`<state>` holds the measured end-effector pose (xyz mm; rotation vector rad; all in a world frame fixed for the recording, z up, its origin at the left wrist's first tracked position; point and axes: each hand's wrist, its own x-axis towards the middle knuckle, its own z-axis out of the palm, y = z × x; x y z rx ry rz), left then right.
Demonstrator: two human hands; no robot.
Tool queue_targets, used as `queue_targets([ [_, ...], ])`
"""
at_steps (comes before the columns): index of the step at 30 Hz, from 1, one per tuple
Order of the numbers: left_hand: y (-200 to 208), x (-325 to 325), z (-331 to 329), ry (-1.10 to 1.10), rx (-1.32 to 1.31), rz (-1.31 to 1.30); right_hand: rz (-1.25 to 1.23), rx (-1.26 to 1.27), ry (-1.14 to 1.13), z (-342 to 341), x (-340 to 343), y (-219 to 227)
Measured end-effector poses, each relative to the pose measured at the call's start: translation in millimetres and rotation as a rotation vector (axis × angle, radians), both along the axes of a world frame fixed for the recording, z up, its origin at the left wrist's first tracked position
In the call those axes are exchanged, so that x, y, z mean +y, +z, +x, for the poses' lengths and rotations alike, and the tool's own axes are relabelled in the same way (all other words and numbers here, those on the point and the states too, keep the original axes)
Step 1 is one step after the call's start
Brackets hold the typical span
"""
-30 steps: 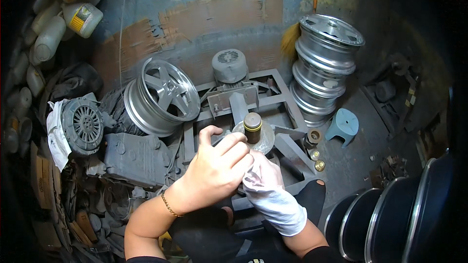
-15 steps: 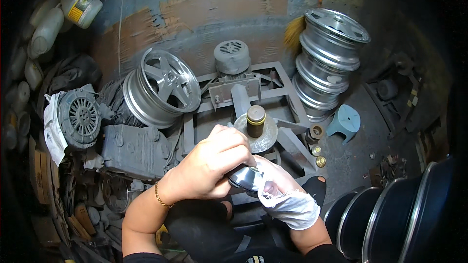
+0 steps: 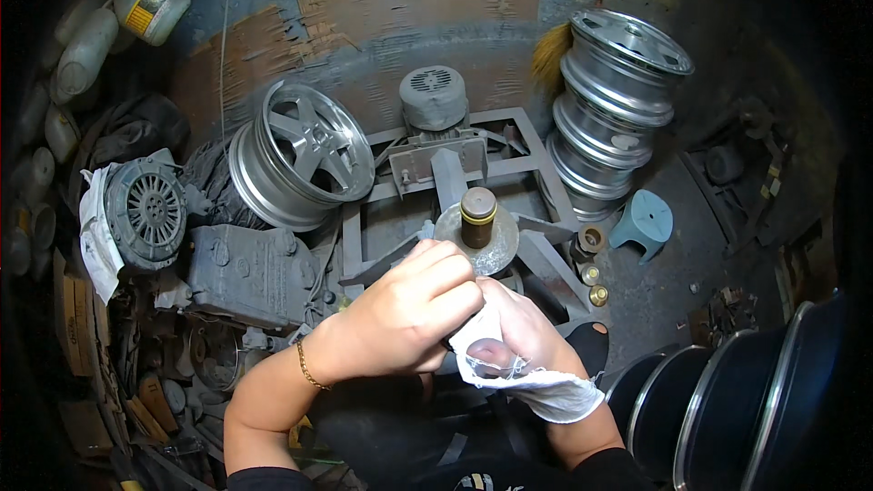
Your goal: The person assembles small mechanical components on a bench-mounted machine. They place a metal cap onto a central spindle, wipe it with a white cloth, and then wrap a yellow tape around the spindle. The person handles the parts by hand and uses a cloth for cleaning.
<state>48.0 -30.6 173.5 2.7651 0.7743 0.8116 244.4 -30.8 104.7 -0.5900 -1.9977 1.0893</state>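
Note:
My left hand [image 3: 409, 314], with a gold chain bracelet at the wrist, is closed with its fingers curled. It meets my right hand [image 3: 527, 327], which is closed around a white cloth [image 3: 555, 397] draped over the thumb and wrist. The small shiny metal piece seen between the hands half a second ago is now hidden by the fingers and cloth. Just beyond the hands stands a brown upright spindle [image 3: 477, 223] with a yellow ring, rising from a round metal flange [image 3: 502, 250].
A steel frame [image 3: 536, 164] carries a grey motor [image 3: 433, 100]. A spoked alloy wheel [image 3: 314, 150] leans at left, above a dusty grey box [image 3: 250, 275]. Stacked rims [image 3: 618, 114] and a light blue stool [image 3: 644, 223] stand at right; dark rims [image 3: 737, 409] lie nearer.
My hands have turned, and the shiny metal piece has gone out of sight behind the fingers and cloth. The cloth has shifted slightly left over the right thumb.

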Motion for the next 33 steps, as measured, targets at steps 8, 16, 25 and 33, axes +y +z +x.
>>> queue_targets([
  [8, 5.3, 5.5, -4.0, -0.028, -0.202, -0.199, -0.13, 0.078, 0.159, 10.2, -4.8, 13.4],
  [16, 3.0, 7.6, -3.8, -0.043, -0.296, -0.249, -0.12, 0.159, 0.187, 9.9, -3.0, 4.0],
  [25, 0.3, 10.8, -3.1, -0.088, -0.394, -0.322, -0.121, 0.227, 0.181, 8.5, -3.4, -10.2],
  [33, -0.3, 14.4, -5.1, -0.188, -0.64, -0.537, -0.461, 0.594, -0.035, -11.1, -20.8, -24.2],
])
